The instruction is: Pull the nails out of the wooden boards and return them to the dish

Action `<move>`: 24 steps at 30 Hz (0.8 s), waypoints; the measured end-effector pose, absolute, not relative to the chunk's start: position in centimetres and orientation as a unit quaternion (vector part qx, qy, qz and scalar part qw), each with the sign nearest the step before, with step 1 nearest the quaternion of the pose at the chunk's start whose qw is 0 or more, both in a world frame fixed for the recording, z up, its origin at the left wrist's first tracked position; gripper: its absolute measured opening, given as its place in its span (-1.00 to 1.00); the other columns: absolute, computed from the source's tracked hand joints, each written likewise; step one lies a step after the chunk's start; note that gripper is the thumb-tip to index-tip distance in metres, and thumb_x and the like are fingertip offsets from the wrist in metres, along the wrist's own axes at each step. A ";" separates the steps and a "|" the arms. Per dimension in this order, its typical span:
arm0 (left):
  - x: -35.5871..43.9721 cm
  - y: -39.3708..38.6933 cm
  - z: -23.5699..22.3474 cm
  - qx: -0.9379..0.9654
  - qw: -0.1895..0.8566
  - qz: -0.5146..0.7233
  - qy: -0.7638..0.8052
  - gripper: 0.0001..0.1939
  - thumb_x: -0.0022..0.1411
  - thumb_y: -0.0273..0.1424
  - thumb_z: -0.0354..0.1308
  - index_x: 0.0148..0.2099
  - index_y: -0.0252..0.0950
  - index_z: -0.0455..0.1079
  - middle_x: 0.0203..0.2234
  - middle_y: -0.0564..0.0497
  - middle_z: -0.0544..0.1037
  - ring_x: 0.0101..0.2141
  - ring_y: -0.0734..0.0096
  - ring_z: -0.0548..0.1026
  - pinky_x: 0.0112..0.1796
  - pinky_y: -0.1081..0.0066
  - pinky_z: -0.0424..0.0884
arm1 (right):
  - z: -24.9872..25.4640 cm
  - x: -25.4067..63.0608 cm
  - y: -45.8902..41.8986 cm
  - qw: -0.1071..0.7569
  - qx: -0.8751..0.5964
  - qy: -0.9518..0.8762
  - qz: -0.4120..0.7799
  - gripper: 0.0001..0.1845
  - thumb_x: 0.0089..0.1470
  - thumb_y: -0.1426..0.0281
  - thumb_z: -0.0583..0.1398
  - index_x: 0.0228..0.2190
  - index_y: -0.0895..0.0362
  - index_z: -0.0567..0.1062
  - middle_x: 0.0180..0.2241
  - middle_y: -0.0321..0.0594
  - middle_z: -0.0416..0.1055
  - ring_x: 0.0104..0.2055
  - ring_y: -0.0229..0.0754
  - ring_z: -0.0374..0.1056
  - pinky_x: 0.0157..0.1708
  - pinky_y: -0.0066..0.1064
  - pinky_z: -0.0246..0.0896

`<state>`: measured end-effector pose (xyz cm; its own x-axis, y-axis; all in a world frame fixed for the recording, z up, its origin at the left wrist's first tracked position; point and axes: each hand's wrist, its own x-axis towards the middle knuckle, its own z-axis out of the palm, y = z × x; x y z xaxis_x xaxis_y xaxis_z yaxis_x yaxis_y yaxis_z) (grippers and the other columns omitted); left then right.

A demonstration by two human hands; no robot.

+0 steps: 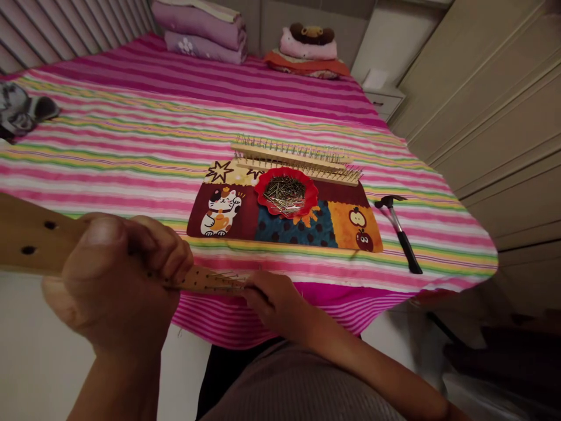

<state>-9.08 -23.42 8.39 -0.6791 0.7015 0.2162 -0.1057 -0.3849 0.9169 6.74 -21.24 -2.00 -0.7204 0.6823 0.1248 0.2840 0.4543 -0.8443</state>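
My left hand [127, 275] is closed around a long wooden strip [37, 237] with dark holes along its face. The strip runs from the left edge toward my body, and nails [225, 279] stick out near its far end. My right hand [274, 298] is closed at that nail end; whether its fingers hold the wood or a nail is hidden. Beyond my hands, a red scalloped bowl [313, 196] full of loose nails sits on a patterned mat [280, 228]. Behind the bowl lie wooden strips [289, 155] bristling with nails.
A hammer [398, 231] with a black handle lies right of the mat on the striped bed cover [131, 146]. Folded purple bedding [204, 35] and a pink and orange stack [309, 52] rest at the back. A grey cloth item [21, 108] is at far left.
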 end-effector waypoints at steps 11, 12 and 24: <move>-8.9 -23.4 8.7 0.264 0.266 0.777 0.506 -0.79 -0.14 -0.37 0.02 -0.73 -0.25 0.15 -0.83 0.13 0.12 -0.81 0.52 0.04 -0.82 0.46 -0.01 | -3.0 6.9 -21.5 0.248 -0.357 -0.766 0.474 -0.82 0.02 0.54 0.09 -0.58 0.15 0.35 -0.61 -0.41 0.23 -0.54 -0.37 0.15 -0.53 -0.53 -0.07; -9.0 -23.4 8.7 0.263 0.268 0.776 0.507 -0.80 -0.14 -0.37 0.02 -0.73 -0.25 0.16 -0.84 0.13 0.11 -0.82 0.53 0.04 -0.82 0.46 -0.01 | -3.1 7.1 -21.4 0.254 -0.366 -0.759 0.475 -0.81 0.01 0.54 0.08 -0.59 0.15 0.34 -0.62 -0.41 0.21 -0.55 -0.37 0.14 -0.54 -0.53 -0.08; -9.0 -23.4 8.5 0.283 0.262 0.776 0.499 -0.76 -0.02 -0.40 -0.05 -0.69 -0.25 0.16 -0.83 0.12 0.09 -0.81 0.52 0.03 -0.80 0.46 -0.01 | -1.7 6.5 -19.9 0.274 -0.322 -0.797 0.430 -0.79 0.15 0.47 0.07 -0.45 0.15 0.47 -0.45 -0.29 0.41 -0.38 -0.30 0.29 -0.35 -0.50 0.08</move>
<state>-8.97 -23.43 8.48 -0.7021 0.6897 0.1770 -0.1243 -0.3635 0.9233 6.53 -19.91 -1.72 -0.6419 0.7498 0.1605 0.2778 0.4225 -0.8628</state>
